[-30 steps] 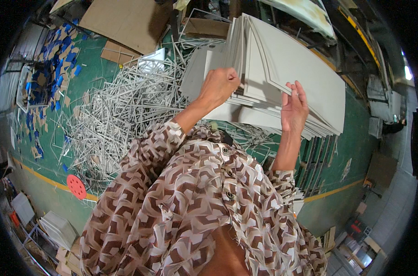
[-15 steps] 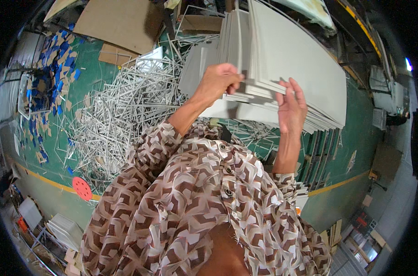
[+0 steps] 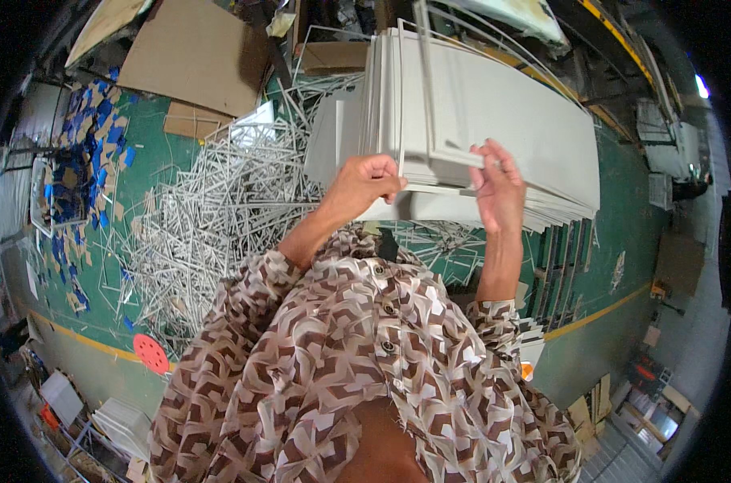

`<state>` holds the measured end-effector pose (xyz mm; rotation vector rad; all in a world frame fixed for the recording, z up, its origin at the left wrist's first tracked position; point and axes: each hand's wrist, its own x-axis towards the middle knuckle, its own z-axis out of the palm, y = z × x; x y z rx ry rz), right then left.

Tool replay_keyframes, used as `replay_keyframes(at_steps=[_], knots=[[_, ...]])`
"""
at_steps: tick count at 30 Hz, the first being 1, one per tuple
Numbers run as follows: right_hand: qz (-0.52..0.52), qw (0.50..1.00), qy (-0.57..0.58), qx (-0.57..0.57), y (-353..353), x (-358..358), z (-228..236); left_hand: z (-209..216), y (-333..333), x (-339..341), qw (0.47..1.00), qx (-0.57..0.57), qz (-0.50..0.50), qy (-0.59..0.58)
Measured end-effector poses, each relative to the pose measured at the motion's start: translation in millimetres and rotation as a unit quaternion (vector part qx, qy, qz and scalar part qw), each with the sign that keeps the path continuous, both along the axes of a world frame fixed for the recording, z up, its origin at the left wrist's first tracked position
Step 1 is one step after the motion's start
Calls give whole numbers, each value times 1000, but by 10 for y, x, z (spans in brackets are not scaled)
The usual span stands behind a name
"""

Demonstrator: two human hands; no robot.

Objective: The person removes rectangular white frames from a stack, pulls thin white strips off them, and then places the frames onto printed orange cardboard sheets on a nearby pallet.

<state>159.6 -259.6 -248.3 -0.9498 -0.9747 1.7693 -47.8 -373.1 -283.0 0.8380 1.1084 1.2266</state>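
Note:
A tall stack of pale grey-white rectangular sheets (image 3: 518, 105) lies in front of me. My left hand (image 3: 364, 187) is closed in a pinch at the stack's near left corner, on the corner of a thin white frame (image 3: 401, 105) that runs along the sheets' edges. My right hand (image 3: 500, 187) has its thumb and fingers at the near side of a second thin white frame (image 3: 428, 97), which is raised above the stack and blurred. Its fingers are curved, and the strip ends between them and the thumb. The exact contact is partly hidden.
A big tangled heap of thin white strips (image 3: 212, 217) covers the green floor at left. Blue and brown scraps (image 3: 100, 161) lie farther left. Brown boards (image 3: 192, 52) lean at the back. A slatted pallet (image 3: 560, 270) shows under the stack, and a red disc (image 3: 150, 354) lies lower left.
My left hand has come down and a little left, to the near corner of the stack. The sheet edges between my hands have dropped, and one thin frame now stands apart above them.

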Motion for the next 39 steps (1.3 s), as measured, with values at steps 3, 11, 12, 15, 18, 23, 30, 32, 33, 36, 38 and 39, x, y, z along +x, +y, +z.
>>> replay_keyframes(at_steps=[3, 11, 12, 15, 18, 23, 30, 32, 33, 36, 38, 39], knots=[[-17, 999, -8, -41, -162, -68, 8, 67, 43, 21, 999, 13, 35, 22], [-10, 989, -103, -102, -564, 102, -191, 6, 512, 249, 966, -117, 85, -212], [-15, 989, -103, -101, -573, 149, -187, -70, 587, 284, 965, -139, 123, -184], [-25, 991, -23, -126, -455, 566, -238, 278, 737, 386, 986, -72, 115, -96], [-227, 966, 62, -108, -250, 950, -497, 696, 762, 623, 997, 11, 73, 32], [-310, 902, 195, -228, 8, 1044, -524, 792, 689, 957, 985, 121, -90, 81], [-337, 939, 71, -12, 440, 1168, -501, 526, 833, 769, 962, 25, -10, -271], [-292, 936, 128, 150, 525, 1188, -24, 242, 862, 778, 977, -42, 27, -209], [-263, 936, 138, 190, 545, 1157, 161, 119, 888, 780, 972, -94, -3, -217], [-250, 962, 98, 46, 1183, 1399, -96, 62, 1091, 952, 980, -128, -39, -144], [-274, 955, 115, 13, 1496, 1623, -292, 207, 1298, 1015, 983, -127, -90, -102], [-294, 946, 135, -26, 1652, 1656, -379, 294, 1391, 1056, 985, -125, -92, -76]])
